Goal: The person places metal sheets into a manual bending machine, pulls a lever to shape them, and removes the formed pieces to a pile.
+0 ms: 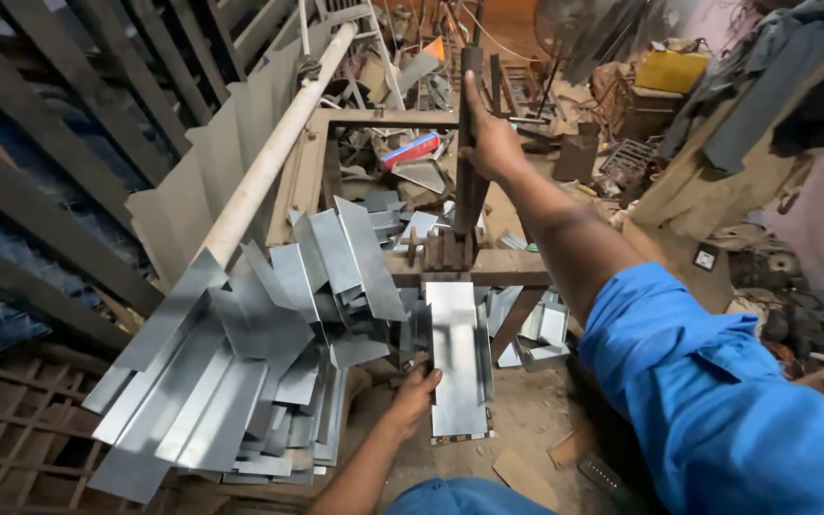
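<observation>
Blue sleeve close to camera. Right hand up high, fingers wrapped around dark upright lever. Left hand low, fingers curled on edge of flat metal sheet, thumb maybe on top. Sheet lies under wooden bar, beside pile of bent metal strips.

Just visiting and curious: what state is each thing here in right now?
Right hand: gripping the upright lever.
Left hand: holding the metal sheet's edge.
Metal sheet: flat, lying under the wooden frame.
Cut metal strips: heaped loosely at left.
</observation>
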